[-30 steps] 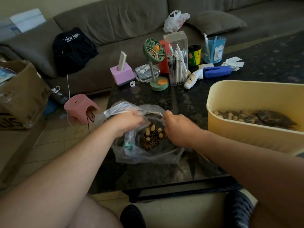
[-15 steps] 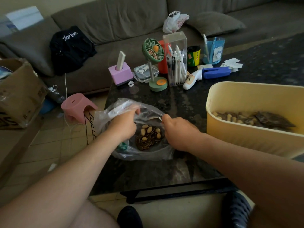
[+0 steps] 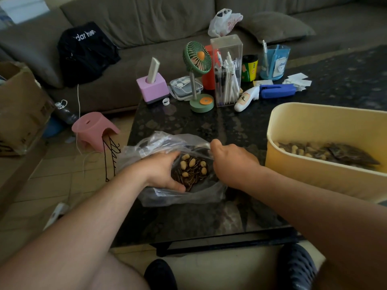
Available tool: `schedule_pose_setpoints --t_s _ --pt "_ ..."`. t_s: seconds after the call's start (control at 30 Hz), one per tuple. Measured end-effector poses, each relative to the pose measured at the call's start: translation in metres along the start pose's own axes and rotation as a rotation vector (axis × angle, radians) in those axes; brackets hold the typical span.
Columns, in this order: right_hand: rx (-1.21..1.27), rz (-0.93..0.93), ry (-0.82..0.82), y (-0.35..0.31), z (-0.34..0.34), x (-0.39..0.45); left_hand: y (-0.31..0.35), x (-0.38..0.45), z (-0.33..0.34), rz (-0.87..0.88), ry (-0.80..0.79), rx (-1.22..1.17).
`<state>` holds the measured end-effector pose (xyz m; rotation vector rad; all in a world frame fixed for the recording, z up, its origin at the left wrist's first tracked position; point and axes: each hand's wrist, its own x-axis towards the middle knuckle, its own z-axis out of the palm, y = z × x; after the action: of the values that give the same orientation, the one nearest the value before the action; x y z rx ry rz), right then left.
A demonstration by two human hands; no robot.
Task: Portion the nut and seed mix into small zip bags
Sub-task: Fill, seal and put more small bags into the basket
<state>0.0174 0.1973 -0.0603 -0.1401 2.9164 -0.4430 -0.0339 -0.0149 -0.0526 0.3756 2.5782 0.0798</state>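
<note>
— On the dark speckled table, what do you see from the head view?
— I see a crinkly clear plastic bag of striped seeds and pale peanuts. My left hand cups its near side, fingers curled round the film; my right hand pinches the far rim.
— And the rest?
— More mix lies in the smooth yellow tub to the right.

Grey-brown sofa behind dark table, tiled floor
</note>
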Motion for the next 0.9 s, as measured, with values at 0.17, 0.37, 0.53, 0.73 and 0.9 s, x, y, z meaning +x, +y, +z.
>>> schedule_pose_setpoints --t_s 0.17,0.37,0.53,0.73,0.9 --pt "-0.062 0.014 -0.052 0.007 -0.006 0.000 0.016 0.009 0.013 0.064 0.077 -0.087" --pt "-0.061 0.010 -0.124 0.018 -0.006 -0.003 0.035 0.007 0.028 0.161 0.093 -0.356" --pt "0.052 0.028 -0.099 0.018 -0.015 -0.007 0.033 -0.011 0.034 0.147 0.206 -0.293" --pt "0.856 0.095 -0.054 0.005 -0.036 -0.010 0.055 -0.042 0.008 0.334 0.372 -0.559" --pt "1.166 0.089 -0.245 0.006 -0.029 -0.009 0.057 -0.033 0.017 0.315 0.301 -1.038"
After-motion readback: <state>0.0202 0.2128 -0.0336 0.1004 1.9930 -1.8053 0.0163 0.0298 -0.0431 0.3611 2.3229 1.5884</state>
